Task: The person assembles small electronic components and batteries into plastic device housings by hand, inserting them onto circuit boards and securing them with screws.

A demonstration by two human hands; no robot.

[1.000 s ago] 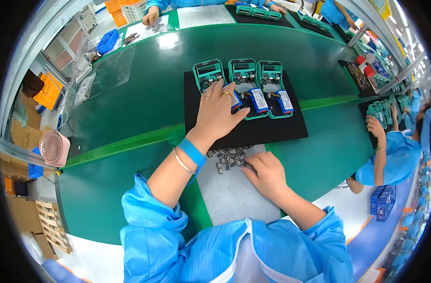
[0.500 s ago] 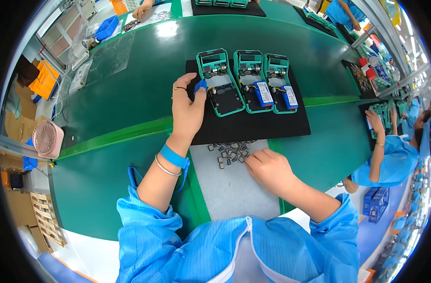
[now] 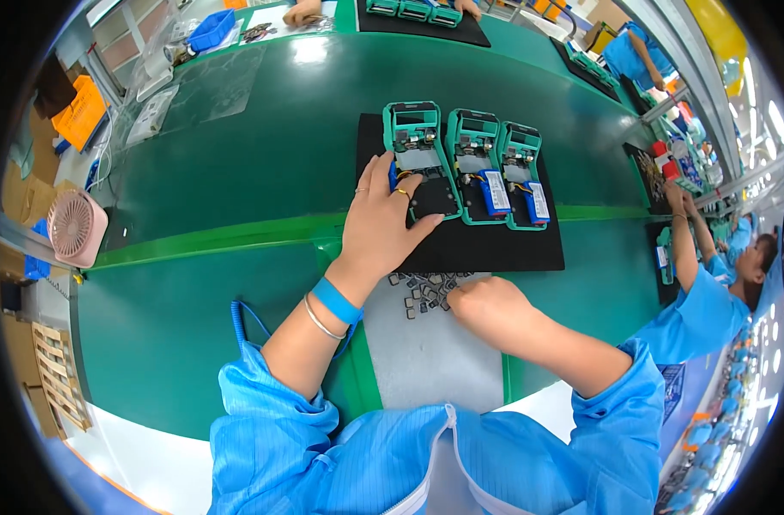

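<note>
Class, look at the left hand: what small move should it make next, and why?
Probably ease the blue battery, partly hidden by the left hand, down into the left case: its lower half lies largely bare, while the other two cases each hold one there.

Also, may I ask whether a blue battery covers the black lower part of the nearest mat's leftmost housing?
No, the black lower part of that green housing shows mostly bare beside the left hand.
</note>
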